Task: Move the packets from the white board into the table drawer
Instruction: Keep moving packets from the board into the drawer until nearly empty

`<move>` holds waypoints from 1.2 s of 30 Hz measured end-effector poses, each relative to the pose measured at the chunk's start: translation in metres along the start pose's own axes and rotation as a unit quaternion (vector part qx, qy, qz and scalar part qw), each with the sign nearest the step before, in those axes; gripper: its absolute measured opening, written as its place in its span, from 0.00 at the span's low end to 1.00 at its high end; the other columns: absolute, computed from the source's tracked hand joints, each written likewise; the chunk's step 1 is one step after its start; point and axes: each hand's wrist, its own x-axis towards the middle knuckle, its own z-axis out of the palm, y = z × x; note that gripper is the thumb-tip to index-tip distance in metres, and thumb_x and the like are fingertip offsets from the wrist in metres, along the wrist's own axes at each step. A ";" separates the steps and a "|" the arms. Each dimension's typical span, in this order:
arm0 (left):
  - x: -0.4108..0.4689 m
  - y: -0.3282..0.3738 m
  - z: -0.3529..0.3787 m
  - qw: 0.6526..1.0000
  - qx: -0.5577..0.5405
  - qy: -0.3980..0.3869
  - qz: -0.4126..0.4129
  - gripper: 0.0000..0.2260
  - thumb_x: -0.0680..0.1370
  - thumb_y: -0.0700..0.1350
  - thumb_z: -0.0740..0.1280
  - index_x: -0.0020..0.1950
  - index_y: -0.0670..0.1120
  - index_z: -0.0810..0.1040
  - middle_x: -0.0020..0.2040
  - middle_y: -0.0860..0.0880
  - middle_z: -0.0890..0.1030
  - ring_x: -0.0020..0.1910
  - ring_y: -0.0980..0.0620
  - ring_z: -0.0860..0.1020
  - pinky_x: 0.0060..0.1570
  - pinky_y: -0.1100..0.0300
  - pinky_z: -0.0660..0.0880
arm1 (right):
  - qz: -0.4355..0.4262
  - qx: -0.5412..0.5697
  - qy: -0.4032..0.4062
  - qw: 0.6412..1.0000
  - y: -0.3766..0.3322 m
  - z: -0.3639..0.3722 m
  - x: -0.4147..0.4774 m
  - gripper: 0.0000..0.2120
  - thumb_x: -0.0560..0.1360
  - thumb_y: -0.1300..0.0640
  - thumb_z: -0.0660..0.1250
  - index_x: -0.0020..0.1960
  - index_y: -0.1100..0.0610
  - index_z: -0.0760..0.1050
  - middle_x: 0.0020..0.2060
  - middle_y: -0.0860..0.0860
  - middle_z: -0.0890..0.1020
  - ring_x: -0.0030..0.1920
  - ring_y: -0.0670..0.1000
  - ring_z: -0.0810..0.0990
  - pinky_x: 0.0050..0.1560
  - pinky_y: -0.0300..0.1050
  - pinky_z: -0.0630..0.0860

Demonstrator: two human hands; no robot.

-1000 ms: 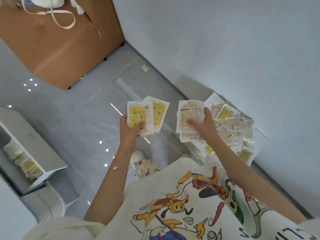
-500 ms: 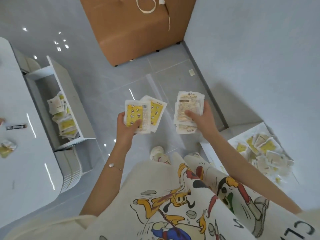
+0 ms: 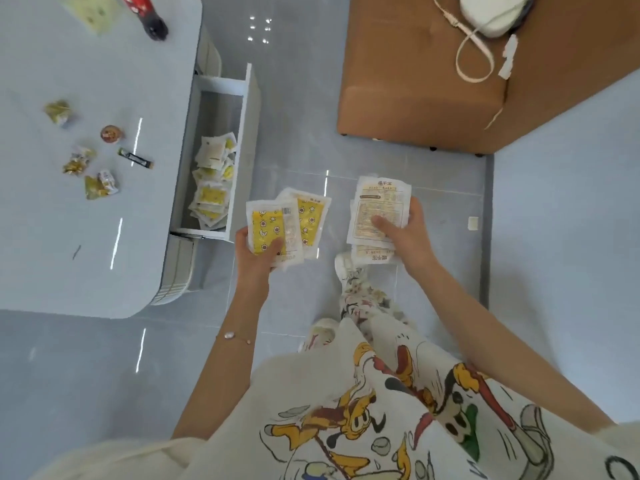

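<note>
Packets (image 3: 273, 226) are in transit, some fanned in the gripping left hand (image 3: 255, 261), a stack (image 3: 379, 211) clamped in the right hand (image 3: 408, 237), hands apart; forward-left of them the open drawer (image 3: 250, 109) already holds a pile (image 3: 213, 181), this load undelivered, white board unseen.

Cream tee (image 3: 311, 393) w/ big cartoon print: yellow dog, orange, green, black outlines. Matching printed trousers (image 3: 367, 306), white shoes (image 3: 343, 265). Thin chain bracelet (image 3: 235, 336) w/ pale bead on wrist below left hand (image 3: 256, 258). Forearms bare.
</note>
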 end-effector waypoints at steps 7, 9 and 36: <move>0.039 0.045 0.010 0.989 -0.098 0.109 -0.004 0.20 0.75 0.33 0.70 0.61 0.48 0.68 0.51 0.50 0.80 0.50 0.50 0.81 0.41 0.57 0.79 | -0.032 -0.074 -0.113 0.990 -0.077 0.047 0.084 0.21 0.74 0.62 0.71 0.62 0.56 0.66 0.49 0.44 0.79 0.46 0.40 0.79 0.38 0.30 0.77; 0.049 0.056 0.010 0.984 -0.117 0.136 0.003 0.20 0.75 0.33 0.69 0.63 0.46 0.68 0.51 0.50 0.80 0.49 0.51 0.81 0.40 0.56 0.79 | -0.039 -0.090 -0.145 0.985 -0.098 0.058 0.107 0.21 0.74 0.63 0.71 0.62 0.56 0.66 0.50 0.44 0.79 0.47 0.40 0.80 0.39 0.30 0.77; 0.232 0.164 -0.081 0.928 -0.262 0.260 -0.039 0.17 0.75 0.34 0.70 0.58 0.49 0.71 0.54 0.43 0.81 0.50 0.42 0.82 0.43 0.50 0.81 | -0.026 -0.245 -0.279 0.928 -0.244 0.318 0.317 0.26 0.73 0.62 0.71 0.67 0.54 0.65 0.59 0.51 0.79 0.57 0.52 0.80 0.57 0.54 0.79</move>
